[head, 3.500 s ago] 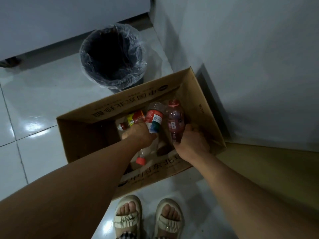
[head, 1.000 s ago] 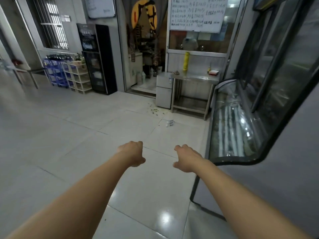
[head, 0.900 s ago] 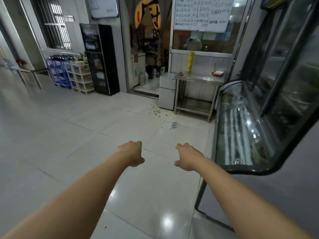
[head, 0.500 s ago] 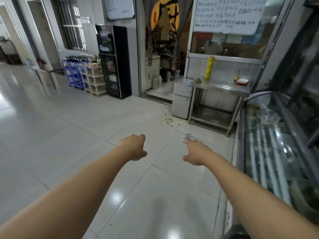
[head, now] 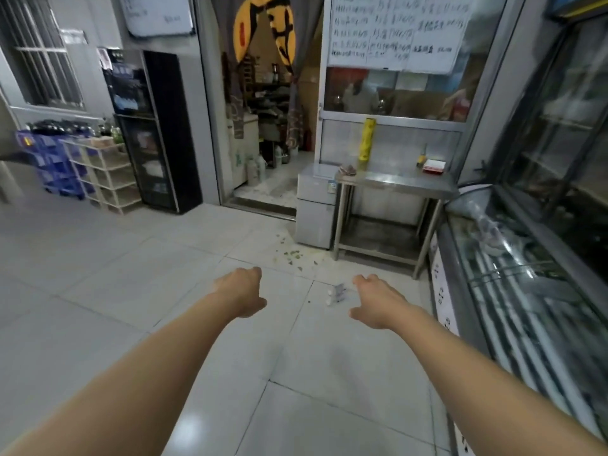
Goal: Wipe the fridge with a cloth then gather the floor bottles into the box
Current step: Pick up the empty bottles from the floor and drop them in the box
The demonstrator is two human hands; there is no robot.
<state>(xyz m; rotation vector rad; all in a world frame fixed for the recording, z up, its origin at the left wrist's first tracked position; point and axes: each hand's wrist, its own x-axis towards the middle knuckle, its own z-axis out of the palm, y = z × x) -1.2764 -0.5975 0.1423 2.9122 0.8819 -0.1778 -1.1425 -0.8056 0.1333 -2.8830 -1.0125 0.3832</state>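
Both my arms stretch forward over the pale tiled floor. My left hand (head: 241,292) hangs with loosely curled fingers and holds nothing. My right hand (head: 375,302) is likewise loose and holds nothing. A few small clear bottles with white caps (head: 335,294) lie on the floor between my hands, farther off, just left of my right hand. A glass-topped chest fridge (head: 513,284) runs along the right side. The cardboard box and the cloth are out of view.
A steel table (head: 394,182) stands ahead with a small grey cabinet (head: 314,209) at its left. Green scraps (head: 291,255) litter the floor before them. A doorway (head: 266,133), a black cooler (head: 154,133), white shelves (head: 105,172) and blue crates (head: 52,162) line the back left.
I have left the box, where both hands held bottles, and turned into the room. Over the last second the table and floor bottles have drawn closer; both hands stay free.
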